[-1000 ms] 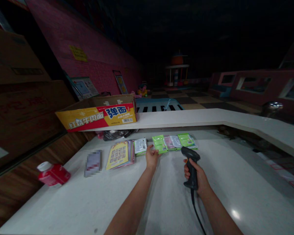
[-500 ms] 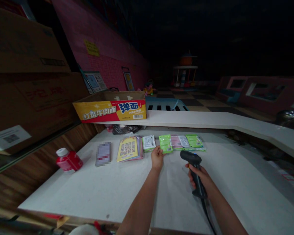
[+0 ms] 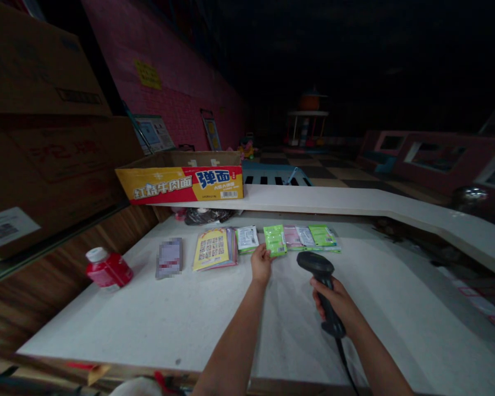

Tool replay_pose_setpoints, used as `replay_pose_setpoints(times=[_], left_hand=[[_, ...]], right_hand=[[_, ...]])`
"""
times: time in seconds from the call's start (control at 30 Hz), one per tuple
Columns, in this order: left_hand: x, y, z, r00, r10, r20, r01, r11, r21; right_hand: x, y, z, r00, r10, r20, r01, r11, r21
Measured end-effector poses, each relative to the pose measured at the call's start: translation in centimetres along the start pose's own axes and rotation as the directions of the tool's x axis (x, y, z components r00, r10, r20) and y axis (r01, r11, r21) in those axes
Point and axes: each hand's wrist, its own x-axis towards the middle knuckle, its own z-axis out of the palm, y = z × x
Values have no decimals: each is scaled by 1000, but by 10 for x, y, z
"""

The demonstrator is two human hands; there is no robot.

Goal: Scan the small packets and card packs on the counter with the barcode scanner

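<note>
My left hand (image 3: 261, 264) pinches the lower left corner of a green packet (image 3: 275, 240) near the back of the white tabletop (image 3: 214, 313). In my right hand (image 3: 337, 300) is a black barcode scanner (image 3: 315, 264), gripped by its handle, with its head pointing toward the packets and a cable hanging down. To the right of the held packet lie a pink packet (image 3: 291, 236), a silver-white one (image 3: 305, 236) and another green packet (image 3: 322, 235), overlapping in a row. A white and green packet (image 3: 247, 238) lies just left of my left hand.
Left of the packets are a stack of cards with a yellow top sheet (image 3: 213, 248), a blurred flat item (image 3: 169, 257) and a red bottle (image 3: 108, 269). A noodle carton (image 3: 181, 184) stands on the raised white ledge (image 3: 313, 201). Cardboard boxes (image 3: 45, 159) rise at the left.
The view has shifted slightly, so most things sit a little further left. Both hands keep their holds, and the scanner stays close to the green packet.
</note>
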Motion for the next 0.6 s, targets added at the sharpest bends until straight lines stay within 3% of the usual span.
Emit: replay_pose_setpoints(times=[0.23, 0.43, 0.6], left_hand=[[1, -2, 1, 1000, -25, 2, 25, 1000, 13], [-2, 0, 2, 999, -44, 19, 43, 998, 41], [-3, 3, 3, 998, -56, 9, 56, 998, 41]], right_hand=[[20, 6, -7, 1000, -13, 24, 10, 996, 86], [41, 24, -22, 986, 22, 165, -86, 919, 386], [44, 34, -29, 984, 11, 180, -105, 848, 520]])
